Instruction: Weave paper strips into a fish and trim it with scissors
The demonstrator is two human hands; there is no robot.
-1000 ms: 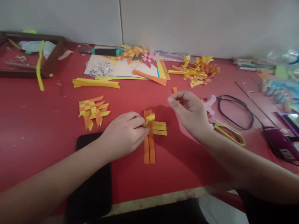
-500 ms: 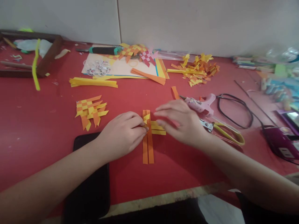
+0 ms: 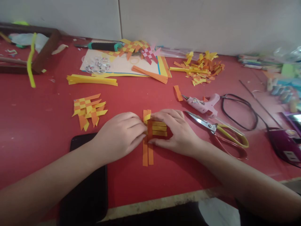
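Two long orange paper strips [image 3: 150, 153] lie side by side on the table, interlaced with several short yellow paper strips [image 3: 160, 128] that stick out to the right. My left hand [image 3: 122, 133] is closed at the left side of this weave, fingertips pinching it; the paper under them is mostly hidden. From the right, my right hand [image 3: 176, 130] arches over the yellow ends. Its thumb and forefinger are spread apart, their tips touching the right orange strip above and below the yellow ones. A folded yellow end [image 3: 147, 117] shows between the hands near the top.
Left stands a woven paper fish [image 3: 88, 110], above a black phone-like slab [image 3: 87, 185]. Scissors [image 3: 209, 125] and a pink glue gun [image 3: 203, 105] lie right. Behind are yellow strips [image 3: 94, 80], paper scraps [image 3: 204, 69] and a knife with a black handle [image 3: 103, 46].
My right hand has moved left and down, so its thumb and forefinger now touch the right orange strip. The scissors show more fully. My left hand keeps its hold.
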